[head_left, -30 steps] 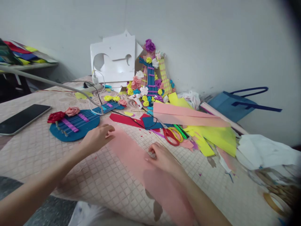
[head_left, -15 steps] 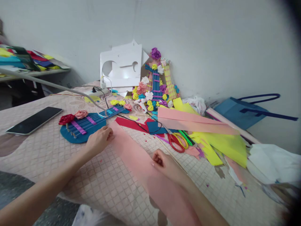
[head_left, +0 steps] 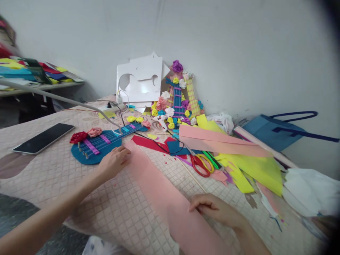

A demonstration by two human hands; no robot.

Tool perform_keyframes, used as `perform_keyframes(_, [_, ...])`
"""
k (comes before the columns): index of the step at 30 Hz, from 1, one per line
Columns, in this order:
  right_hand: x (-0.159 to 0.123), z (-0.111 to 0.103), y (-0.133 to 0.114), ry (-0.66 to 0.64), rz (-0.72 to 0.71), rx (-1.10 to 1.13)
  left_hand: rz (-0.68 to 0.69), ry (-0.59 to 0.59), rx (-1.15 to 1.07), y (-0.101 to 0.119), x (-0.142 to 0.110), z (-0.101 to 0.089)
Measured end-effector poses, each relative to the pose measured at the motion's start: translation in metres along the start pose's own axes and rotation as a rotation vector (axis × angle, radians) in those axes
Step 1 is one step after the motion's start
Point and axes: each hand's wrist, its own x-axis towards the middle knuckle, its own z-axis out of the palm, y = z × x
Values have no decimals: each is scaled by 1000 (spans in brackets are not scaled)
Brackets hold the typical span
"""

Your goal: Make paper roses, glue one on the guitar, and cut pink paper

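Note:
A long strip of pink paper (head_left: 159, 184) runs diagonally across the quilted tablecloth and out of the bottom of the view. At its far end my left hand (head_left: 114, 161) is closed, with the fingertips pinching the corner. Farther down the strip, my right hand (head_left: 216, 209) has its fingers curled together at the right edge; the thumb is partly hidden. Just beyond my left hand lies a blue paper guitar (head_left: 111, 145) with purple bars, strings and red and pink paper flowers.
Red-and-yellow-handled scissors (head_left: 200, 164), a thin stick (head_left: 192, 175) and pink and yellow sheets (head_left: 255, 170) lie to the right. A glue gun (head_left: 160, 123) stands before flowered paper guitars (head_left: 177, 102). A phone (head_left: 44, 138) is at left; a cable (head_left: 66, 101) crosses above the table.
My right hand has slid along the strip toward me and to the right. My left hand stays at the far end. The whole view has shifted slightly.

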Motion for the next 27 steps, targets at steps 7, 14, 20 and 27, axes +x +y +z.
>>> perform_keyframes(7, [2,8,13,191,-36,119,-17,-49,-447,33,-37,-2])
perform_keyframes(14, [2,16,5,320,-91,118,-226,-1042,-1669,97,-83,0])
perform_keyframes(20, [-4,9,7,266,-187,67,-421,-984,-2036,123,-78,10])
perform_keyframes(27, [-13,14,0,420,-255,137,-550,-915,-2093,138,-82,11])
